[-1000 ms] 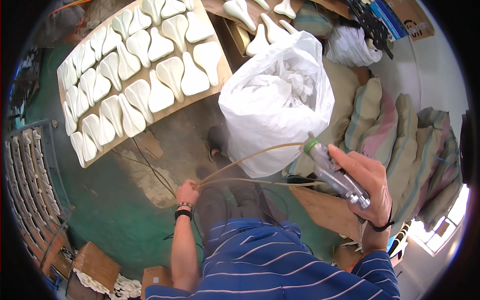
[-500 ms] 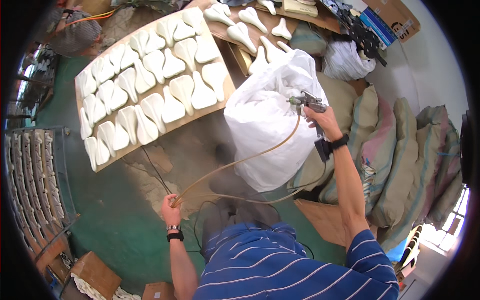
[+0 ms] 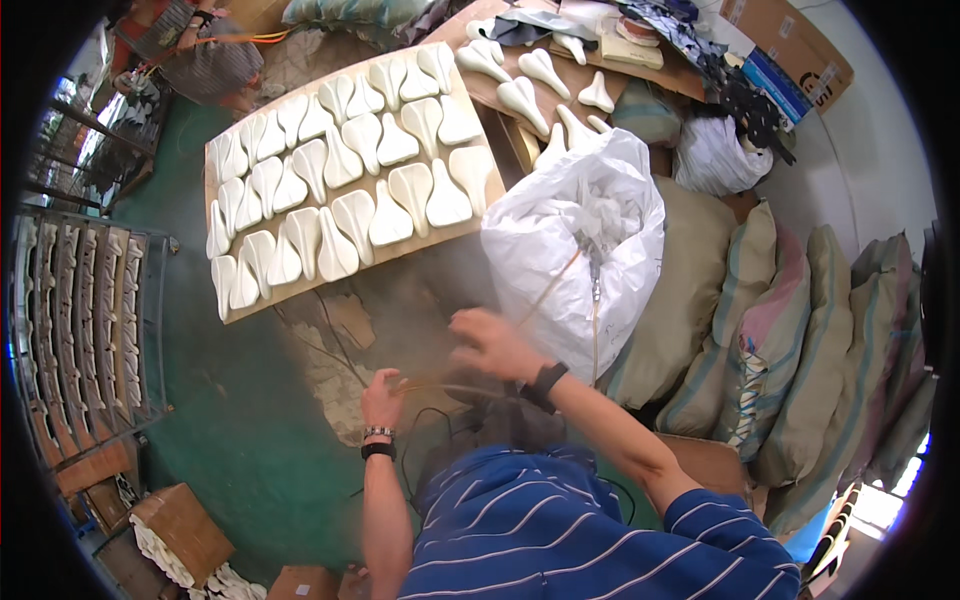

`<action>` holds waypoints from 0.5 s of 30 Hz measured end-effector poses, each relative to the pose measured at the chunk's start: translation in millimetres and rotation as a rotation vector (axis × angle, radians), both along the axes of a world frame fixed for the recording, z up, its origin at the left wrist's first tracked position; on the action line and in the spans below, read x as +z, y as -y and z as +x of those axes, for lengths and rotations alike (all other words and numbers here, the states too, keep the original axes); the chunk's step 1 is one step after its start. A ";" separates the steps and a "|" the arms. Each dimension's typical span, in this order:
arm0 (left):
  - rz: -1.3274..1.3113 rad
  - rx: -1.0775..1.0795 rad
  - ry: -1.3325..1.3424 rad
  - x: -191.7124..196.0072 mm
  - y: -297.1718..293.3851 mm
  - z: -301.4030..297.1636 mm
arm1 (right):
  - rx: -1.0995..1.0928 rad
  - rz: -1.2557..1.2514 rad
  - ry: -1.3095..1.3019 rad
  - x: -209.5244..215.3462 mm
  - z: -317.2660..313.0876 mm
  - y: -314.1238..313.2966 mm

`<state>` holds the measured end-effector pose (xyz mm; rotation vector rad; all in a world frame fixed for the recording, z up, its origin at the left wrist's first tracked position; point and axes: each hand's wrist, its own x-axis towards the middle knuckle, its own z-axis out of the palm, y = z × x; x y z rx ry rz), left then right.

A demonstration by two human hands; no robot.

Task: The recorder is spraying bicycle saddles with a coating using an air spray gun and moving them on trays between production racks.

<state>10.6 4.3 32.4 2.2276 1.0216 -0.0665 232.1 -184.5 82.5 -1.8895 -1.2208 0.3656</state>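
In the lower middle, my left hand [image 3: 382, 400] is closed round a thin tan air hose [image 3: 440, 388]. To its right my right hand [image 3: 495, 345] is somewhat blurred, fingers stretched and apart, holding nothing. Beyond it stands a white plastic sack [image 3: 550, 260] with its mouth gaping. A spray gun [image 3: 596, 250] rests in the sack's mouth, partly hidden by the folds, and hose hangs down over the front. At the left, a tilted board [image 3: 390, 253] carries rows of cream saddle-shaped pieces [image 3: 335, 240].
More saddle-shaped pieces [image 3: 520, 100] lie on a brown board at the back. Stuffed woven sacks [image 3: 790, 350] line the right side. A metal rack [image 3: 155, 330] with loaded shelves stands at the left, and a cardboard box [image 3: 185, 530] sits below it. Another person's arm [image 3: 190, 32] shows at upper left.
My right hand has let go of the spray gun, now lying in the white sack, and moved left and nearer to my left hand. The view has shifted slightly.
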 end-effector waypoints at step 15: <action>-0.193 0.033 0.307 13.6 -8.5 -33.6 | -0.256 -0.925 -0.142 -83.9 51.6 83.0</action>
